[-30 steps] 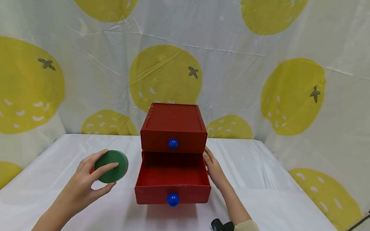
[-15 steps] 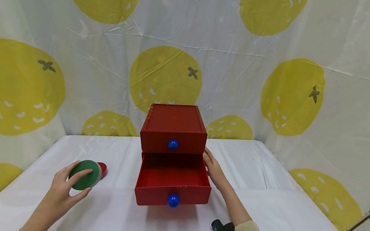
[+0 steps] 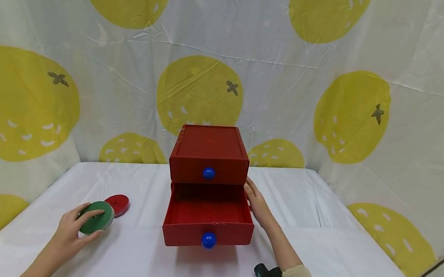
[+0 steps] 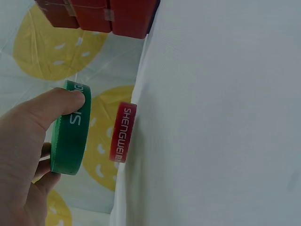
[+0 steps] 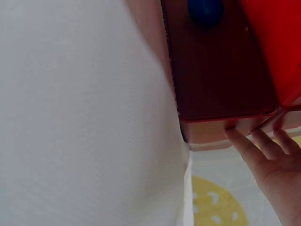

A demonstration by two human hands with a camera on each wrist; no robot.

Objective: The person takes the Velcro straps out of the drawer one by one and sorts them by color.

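Note:
My left hand (image 3: 66,236) pinches a green roll of electrical tape (image 3: 99,222) between thumb and fingers, at the left of the table. Just behind it a red roll of electrical tape (image 3: 118,205) lies flat on the white cloth; the left wrist view shows lettering on the edges of the green roll (image 4: 70,146) and the red roll (image 4: 123,132). A red two-drawer box (image 3: 211,142) stands mid-table. Its lower drawer (image 3: 183,236) is pulled out and its upper one is closed. Against the box's right side rest the extended fingertips of my right hand (image 3: 259,206), also seen in the right wrist view.
Each drawer has a blue round knob, the lower one (image 3: 208,240) jutting toward me. A small black object (image 3: 267,274) sits at my right wrist. White cloth (image 3: 130,261) covers the table, and a lemon-print curtain (image 3: 272,94) hangs behind it.
My left hand has moved left and down with the green tape, away from the box. The red tape, mostly hidden behind the green one before, now shows. My right hand has stayed in place.

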